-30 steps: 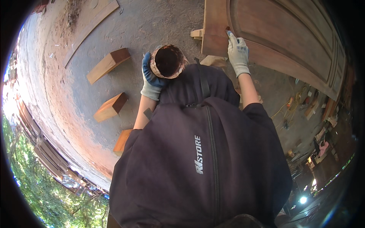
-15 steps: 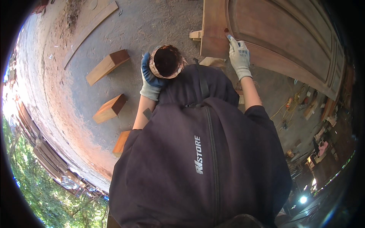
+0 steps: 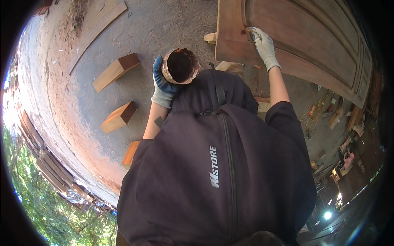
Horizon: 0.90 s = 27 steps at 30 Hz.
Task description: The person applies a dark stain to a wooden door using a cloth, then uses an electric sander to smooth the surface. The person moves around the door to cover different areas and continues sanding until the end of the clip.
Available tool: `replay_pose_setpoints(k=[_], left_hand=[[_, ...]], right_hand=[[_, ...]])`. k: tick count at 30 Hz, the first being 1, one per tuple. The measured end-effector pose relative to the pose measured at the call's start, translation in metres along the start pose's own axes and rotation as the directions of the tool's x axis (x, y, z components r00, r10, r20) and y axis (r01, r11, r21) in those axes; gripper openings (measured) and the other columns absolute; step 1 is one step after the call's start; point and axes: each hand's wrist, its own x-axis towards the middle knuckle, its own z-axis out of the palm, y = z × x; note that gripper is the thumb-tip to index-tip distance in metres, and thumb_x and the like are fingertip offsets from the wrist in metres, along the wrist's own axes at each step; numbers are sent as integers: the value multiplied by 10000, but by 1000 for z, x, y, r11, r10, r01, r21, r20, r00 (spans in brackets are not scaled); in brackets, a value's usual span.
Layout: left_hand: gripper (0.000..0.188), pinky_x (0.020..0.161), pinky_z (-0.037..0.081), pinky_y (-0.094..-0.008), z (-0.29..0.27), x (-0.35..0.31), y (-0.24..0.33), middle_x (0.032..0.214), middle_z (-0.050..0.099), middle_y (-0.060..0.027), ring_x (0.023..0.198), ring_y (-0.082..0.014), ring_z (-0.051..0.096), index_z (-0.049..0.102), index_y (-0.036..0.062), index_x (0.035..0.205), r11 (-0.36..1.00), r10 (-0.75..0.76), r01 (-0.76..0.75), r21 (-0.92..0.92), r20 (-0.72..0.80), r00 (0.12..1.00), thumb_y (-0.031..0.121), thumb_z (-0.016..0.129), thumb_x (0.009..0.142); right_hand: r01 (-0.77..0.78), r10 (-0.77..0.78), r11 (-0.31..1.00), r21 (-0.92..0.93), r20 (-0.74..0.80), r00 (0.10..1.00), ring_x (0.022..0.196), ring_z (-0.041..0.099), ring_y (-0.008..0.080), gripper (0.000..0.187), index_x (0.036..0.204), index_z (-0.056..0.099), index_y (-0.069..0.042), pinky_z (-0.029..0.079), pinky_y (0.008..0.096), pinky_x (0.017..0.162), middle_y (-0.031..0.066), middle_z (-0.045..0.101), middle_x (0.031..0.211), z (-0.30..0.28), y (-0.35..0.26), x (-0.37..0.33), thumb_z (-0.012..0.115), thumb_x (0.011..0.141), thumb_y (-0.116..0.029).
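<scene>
Hands stand well apart, both gloved: the left hand (image 3: 165, 85) is wrapped around the side of a crusted can (image 3: 181, 65) near the dark clothing (image 3: 184, 156), while the right hand (image 3: 264, 46) grips a small brush-like tool (image 3: 249, 34), mostly hidden, over the near left part of a large wooden panel (image 3: 303, 37). A dark reddish mark (image 3: 243, 32) shows on the wood just beside the tool; whether its end touches the surface, I cannot tell. Darkness inside the can hides how full it is. If the left wrist rolled, any liquid could slop onto the clothing or the floor (image 3: 172, 30), and the caked outside might let the can slip. An overloaded tool could leave a blotch or let colour pool in the moulded groove (image 3: 248, 12), and a lowered right hand could smear wet wood.
</scene>
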Motion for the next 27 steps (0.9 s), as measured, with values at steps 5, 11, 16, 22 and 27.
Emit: replay_pose_setpoints(k=[5, 11, 16, 22, 27], left_hand=[[577, 1115, 421, -545, -1, -2, -1, 1381, 597, -146, 1275, -338, 564, 587, 79, 1353, 1000, 14, -13, -18, 19, 1000, 506, 501, 975], [583, 1121, 411, -555, -7, -3, 1, 1386, 592, -145, 1284, -338, 556, 572, 83, 1370, 997, 11, -9, -71, 27, 1000, 504, 503, 974], [604, 1126, 398, -574, -7, -1, 1, 1409, 572, -147, 1301, -354, 538, 558, 95, 1388, 1000, 21, -22, -18, -44, 999, 521, 510, 963], [621, 1124, 394, -583, -8, 0, 2, 1427, 554, -148, 1316, -354, 524, 534, 109, 1413, 999, 3, -4, -36, -27, 1000, 536, 503, 964], [632, 1123, 379, -609, -9, -1, 4, 1438, 542, -150, 1321, -366, 513, 529, 113, 1415, 987, -13, 7, -162, -37, 999, 550, 503, 960]], right_hand=[[47, -48, 996, -70, -10, 999, 1106, 644, 338, 296, 1245, 658, -100, 498, 406, 941, 150, 684, 1188, 2, 2, -1, 517, 992, -159], [43, -25, 978, -203, 94, 995, 1061, 652, 338, 306, 1245, 661, -119, 507, 413, 903, 146, 681, 1143, -4, -2, -8, 533, 968, -102], [68, -70, 996, -58, -34, 997, 1017, 641, 349, 314, 1248, 660, -176, 500, 439, 882, 130, 670, 1094, -2, 13, -9, 542, 961, -131], [84, -90, 986, -141, -34, 995, 1010, 632, 338, 335, 1258, 658, -211, 501, 445, 884, 120, 662, 1068, -1, 9, -7, 555, 947, -141], [114, -147, 923, -367, -65, 987, 941, 630, 322, 353, 1273, 664, -259, 518, 451, 841, 100, 642, 1010, -6, -2, -20, 593, 938, -175]])
